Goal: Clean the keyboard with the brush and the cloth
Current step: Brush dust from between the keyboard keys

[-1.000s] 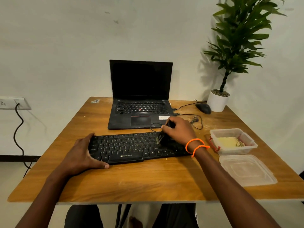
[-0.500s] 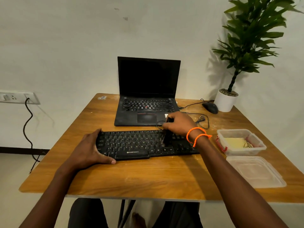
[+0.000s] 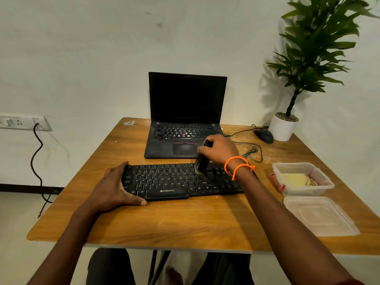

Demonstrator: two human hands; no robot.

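On the wooden table (image 3: pixel 185 227) the black full-size keyboard (image 3: pixel 176 181) lies across the middle, nearer the front edge than the back, just in front of the open black laptop (image 3: pixel 186 116). The person's left hand (image 3: pixel 112 188) clamps the keyboard's left end, fingers curled over its far edge and the thumb laid along the near edge. The right hand (image 3: pixel 221 150) grips a small black-handled brush (image 3: pixel 202 161), fingers wrapped round the handle, with the pale bristles touching the top key rows right of centre (the brushing step looks to be in hand). The yellow cloth (image 3: pixel 296 179) sits folded inside a clear plastic tub (image 3: pixel 324 185) near the right edge, its clear flat lid (image 3: pixel 320 217) lying just in front of it; the cloth appears not yet used. Risks from here seem modest. A stroke flicked towards the back edge would likely throw dust onto the laptop's own keys and palm rest, which are just behind the bristles. Pressing hard could catch a keycap and lever it loose. If the left hand eased off, the keyboard could skid under the strokes. The right wrist also hovers near the loose black cable (image 3: pixel 254 153) behind the keyboard's right end, so a wide backswing might snag it and tug the black mouse (image 3: pixel 264 135) at the back right corner, beside the white-potted green plant (image 3: pixel 283 128).
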